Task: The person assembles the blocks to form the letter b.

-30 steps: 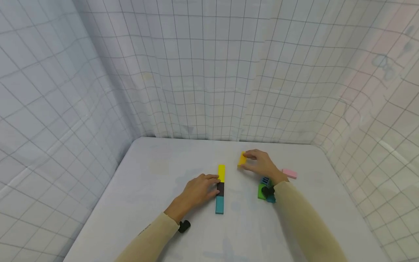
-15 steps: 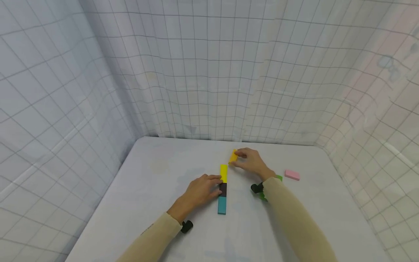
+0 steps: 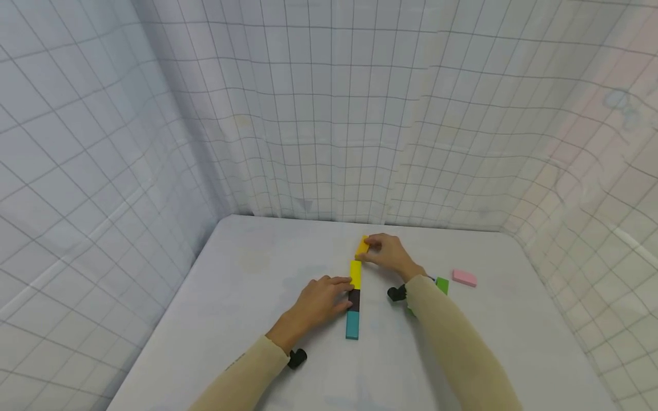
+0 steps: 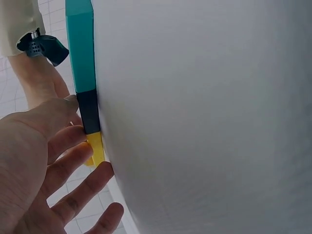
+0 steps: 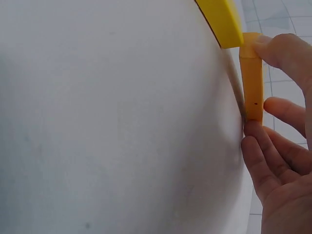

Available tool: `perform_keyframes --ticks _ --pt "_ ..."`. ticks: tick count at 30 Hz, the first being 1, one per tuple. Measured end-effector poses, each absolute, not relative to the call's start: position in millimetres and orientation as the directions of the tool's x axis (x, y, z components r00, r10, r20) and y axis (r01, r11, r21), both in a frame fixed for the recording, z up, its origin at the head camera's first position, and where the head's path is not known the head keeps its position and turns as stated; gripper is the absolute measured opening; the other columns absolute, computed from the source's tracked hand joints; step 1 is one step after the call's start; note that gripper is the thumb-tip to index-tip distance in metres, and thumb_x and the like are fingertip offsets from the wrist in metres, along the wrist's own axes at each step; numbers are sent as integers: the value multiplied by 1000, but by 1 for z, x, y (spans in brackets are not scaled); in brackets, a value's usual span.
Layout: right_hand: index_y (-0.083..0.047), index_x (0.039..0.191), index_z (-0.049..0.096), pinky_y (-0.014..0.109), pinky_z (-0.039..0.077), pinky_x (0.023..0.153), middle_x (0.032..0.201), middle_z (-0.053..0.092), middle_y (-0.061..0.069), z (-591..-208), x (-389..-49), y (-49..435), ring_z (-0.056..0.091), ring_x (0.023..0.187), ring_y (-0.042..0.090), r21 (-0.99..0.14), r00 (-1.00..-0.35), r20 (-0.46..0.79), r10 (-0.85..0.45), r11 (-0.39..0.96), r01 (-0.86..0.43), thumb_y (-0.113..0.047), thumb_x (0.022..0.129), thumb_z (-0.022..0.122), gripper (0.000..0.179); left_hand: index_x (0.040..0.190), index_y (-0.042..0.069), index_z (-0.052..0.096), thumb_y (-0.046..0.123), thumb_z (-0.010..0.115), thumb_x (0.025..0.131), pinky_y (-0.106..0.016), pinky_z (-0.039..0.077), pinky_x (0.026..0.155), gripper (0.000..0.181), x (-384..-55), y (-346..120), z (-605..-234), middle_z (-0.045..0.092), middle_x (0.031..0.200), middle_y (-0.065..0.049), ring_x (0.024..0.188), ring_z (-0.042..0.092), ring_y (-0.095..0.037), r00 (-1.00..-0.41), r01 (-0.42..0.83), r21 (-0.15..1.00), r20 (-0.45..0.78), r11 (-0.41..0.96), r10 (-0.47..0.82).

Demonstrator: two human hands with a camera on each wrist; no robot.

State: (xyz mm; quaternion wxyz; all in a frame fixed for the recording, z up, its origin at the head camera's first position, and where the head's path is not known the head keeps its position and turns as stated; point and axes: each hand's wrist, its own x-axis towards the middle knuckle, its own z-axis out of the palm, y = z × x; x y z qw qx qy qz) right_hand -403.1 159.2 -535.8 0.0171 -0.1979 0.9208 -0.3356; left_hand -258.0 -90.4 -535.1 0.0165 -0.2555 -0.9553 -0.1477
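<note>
A teal block (image 3: pixel 352 326), a black block (image 3: pixel 354 300) and a yellow block (image 3: pixel 356 273) lie end to end in a line on the white table. My left hand (image 3: pixel 317 301) rests along the row's left side, fingers spread, with fingertips touching near the black block (image 4: pixel 89 112) and the yellow block. Beyond the row's far end, my right hand (image 3: pixel 389 252) pinches an orange-yellow block (image 3: pixel 362 248) between thumb and fingers. In the right wrist view this orange-yellow block (image 5: pixel 252 87) stands slightly angled, right by the end of the yellow block (image 5: pixel 222 22).
A pink block (image 3: pixel 465 278) lies on the right of the table. Green pieces (image 3: pixel 442 284) show partly from behind the right sleeve (image 3: pixel 452 337), which hides the rest there. White gridded curtains (image 3: pixel 324 142) enclose the back and sides.
My right hand has carried the orange-yellow block leftward, up to the far end of the row. The left hand stays beside the row.
</note>
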Motion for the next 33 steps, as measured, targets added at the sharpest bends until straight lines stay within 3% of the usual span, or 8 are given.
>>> perform_keyframes --ticks 5,11,18,22,26,33 --pt "-1 148 78 58 59 124 164 69 24 -545 -411 157 74 140 42 -625 -909 118 -399 682 -380 -36 100 95 61 151 21 80 43 82 111 -51 67 100 46 -258 -90 -536 73 165 2 134 75 -27 -872 488 286 106 825 479" --pt "-6 148 79 49 62 120 169 67 19 -568 -426 159 77 136 37 -608 -898 138 -418 680 -410 -45 105 90 59 151 20 80 43 83 111 -49 68 100 46 -260 -90 -539 73 165 2 134 75 -26 -876 479 294 97 827 473" --pt "-3 151 77 52 63 121 174 60 22 -551 -416 152 75 140 42 -653 -900 90 -426 657 -376 -28 108 86 50 152 20 80 44 81 111 -51 68 103 47 -259 -90 -537 72 166 2 137 74 -26 -879 472 305 86 827 470" --pt "-4 149 78 47 65 116 173 62 20 -553 -416 151 77 136 38 -641 -890 108 -443 653 -403 -28 108 87 48 152 21 79 44 81 111 -51 68 104 47 -259 -90 -536 72 166 3 138 73 -26 -880 470 303 81 829 469" --pt "-2 151 76 52 61 123 178 57 21 -541 -407 148 72 145 43 -669 -888 75 -454 638 -383 -25 109 85 48 153 22 79 44 81 112 -50 68 104 47 -259 -90 -536 71 167 3 137 73 -26 -880 467 300 74 831 468" --pt "-4 153 74 50 59 126 180 56 17 -541 -405 146 71 149 39 -661 -886 66 -459 645 -384 -25 112 82 47 151 20 80 41 83 111 -50 68 103 46 -259 -90 -536 72 165 2 136 74 -26 -877 474 306 83 825 473"
